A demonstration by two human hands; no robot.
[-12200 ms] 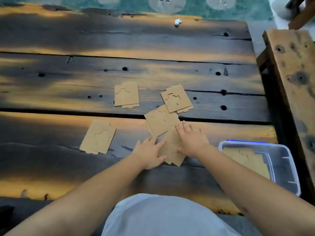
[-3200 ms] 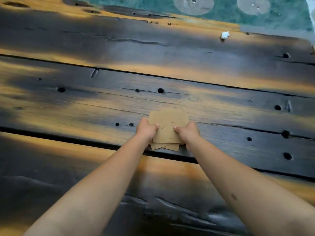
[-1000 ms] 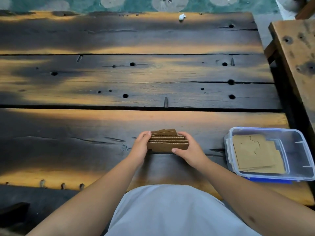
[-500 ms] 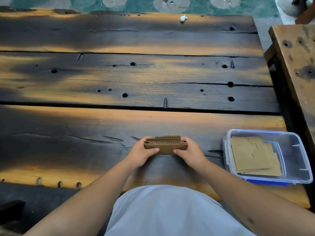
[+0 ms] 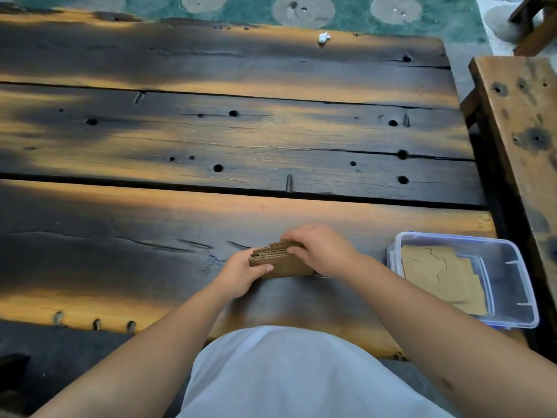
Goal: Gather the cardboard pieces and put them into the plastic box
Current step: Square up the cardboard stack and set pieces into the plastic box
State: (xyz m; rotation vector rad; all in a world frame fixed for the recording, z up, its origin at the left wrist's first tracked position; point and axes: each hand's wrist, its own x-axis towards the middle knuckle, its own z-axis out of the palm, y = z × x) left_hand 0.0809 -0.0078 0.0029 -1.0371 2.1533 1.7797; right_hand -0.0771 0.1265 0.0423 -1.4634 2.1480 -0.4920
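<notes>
Shifted atop the one cardboard stack (image 5: 278,260), right hand (image 5: 324,250) joins left hand (image 5: 241,274), two grips holding it.

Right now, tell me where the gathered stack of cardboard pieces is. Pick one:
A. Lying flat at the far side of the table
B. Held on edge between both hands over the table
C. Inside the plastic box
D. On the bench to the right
B: the stack of cardboard pieces stands on edge, gripped by the left hand and right hand, left of the plastic box, which already holds other cardboard.
</notes>
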